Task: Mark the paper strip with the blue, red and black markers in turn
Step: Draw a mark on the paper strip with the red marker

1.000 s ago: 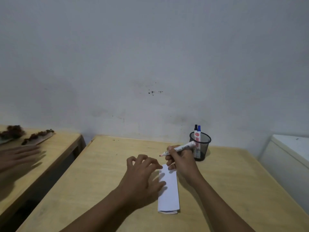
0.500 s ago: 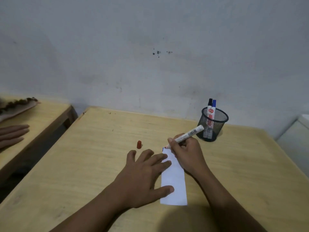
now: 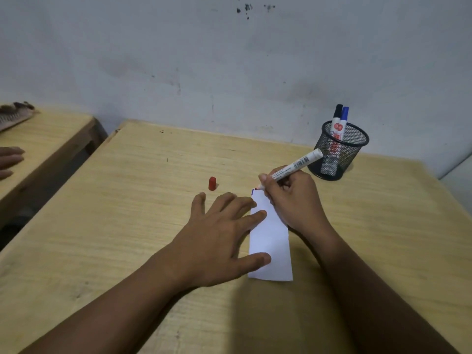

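Note:
A white paper strip [image 3: 272, 241] lies lengthwise on the wooden desk [image 3: 132, 200]. My left hand [image 3: 219, 233] lies flat and spread, with fingertips and thumb pressing the strip's left edge. My right hand [image 3: 293, 200] grips the uncapped red marker [image 3: 293, 167], its tip touching the strip's far end beside a small blue mark [image 3: 252, 192]. The marker's red cap [image 3: 212, 183] stands on the desk left of the strip. The black marker [image 3: 336, 120] and blue marker [image 3: 343, 121] stand capped in a black mesh cup [image 3: 339, 154] at the back right.
A grey wall runs right behind the desk. A second wooden desk [image 3: 43, 141] stands to the left across a narrow gap, with another person's hand [image 3: 9, 159] resting on it. A white surface edge [image 3: 459, 169] shows at far right.
My right hand has lowered the red marker's tip onto the strip's far end. My left hand opened flat onto the strip. The red cap now stands on the desk. My view tilted down.

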Tool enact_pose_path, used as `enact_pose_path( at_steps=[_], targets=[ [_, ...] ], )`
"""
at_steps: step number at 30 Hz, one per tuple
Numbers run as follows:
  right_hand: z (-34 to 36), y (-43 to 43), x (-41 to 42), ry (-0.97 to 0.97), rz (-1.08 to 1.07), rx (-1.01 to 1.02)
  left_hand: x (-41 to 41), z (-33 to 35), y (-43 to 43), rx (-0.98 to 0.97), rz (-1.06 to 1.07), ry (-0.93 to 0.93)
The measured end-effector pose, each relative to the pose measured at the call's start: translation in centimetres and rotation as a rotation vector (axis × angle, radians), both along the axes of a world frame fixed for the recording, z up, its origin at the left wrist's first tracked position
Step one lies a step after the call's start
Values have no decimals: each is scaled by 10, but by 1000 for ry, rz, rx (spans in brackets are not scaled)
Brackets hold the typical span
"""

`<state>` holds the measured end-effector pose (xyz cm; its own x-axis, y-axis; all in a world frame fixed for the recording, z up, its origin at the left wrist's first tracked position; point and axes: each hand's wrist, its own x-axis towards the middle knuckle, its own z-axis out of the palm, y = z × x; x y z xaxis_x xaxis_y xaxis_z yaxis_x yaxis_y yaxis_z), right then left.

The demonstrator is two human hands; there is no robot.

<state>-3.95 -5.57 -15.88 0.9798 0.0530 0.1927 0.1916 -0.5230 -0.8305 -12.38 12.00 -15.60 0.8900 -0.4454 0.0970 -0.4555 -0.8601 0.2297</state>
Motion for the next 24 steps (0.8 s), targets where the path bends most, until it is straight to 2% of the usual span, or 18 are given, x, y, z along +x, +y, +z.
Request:
enact_pose_path(
  at_steps=[24],
  targets=[
    [4,0,-2,50,30,8,0,-1,1,-9,14,3]
  ],
)
